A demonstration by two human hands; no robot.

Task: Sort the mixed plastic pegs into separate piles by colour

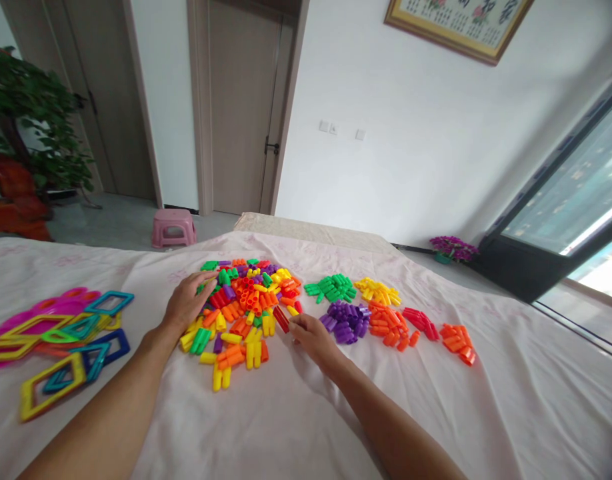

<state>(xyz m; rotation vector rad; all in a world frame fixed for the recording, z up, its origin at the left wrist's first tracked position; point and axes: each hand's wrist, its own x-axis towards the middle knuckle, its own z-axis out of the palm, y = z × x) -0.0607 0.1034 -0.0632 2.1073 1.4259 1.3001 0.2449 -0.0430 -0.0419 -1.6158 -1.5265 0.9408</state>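
A mixed pile of plastic building pieces (246, 293) in red, orange, yellow, green and purple lies in front of me. My left hand (189, 297) rests at the pile's left edge, fingers stretched out over some green and red pieces; its fingertips are partly hidden among them. Between the thumb and fingers of my right hand (309, 333) is a red building piece (281, 319), held just right of the pile. Farther right lie single-colour groups: green pieces (332, 288), yellow pieces (377, 291), purple pieces (346, 321), orange pieces (387, 325), red pieces (421, 323) and orange-red pieces (457, 342).
Flat coloured magnetic-looking frames (53, 383) and a pink plastic item (69, 301) lie at the left on the pale cloth (226, 440). Beyond the covered surface stand a pink stool (174, 227), a door (243, 107) and a pot of purple flowers (452, 248).
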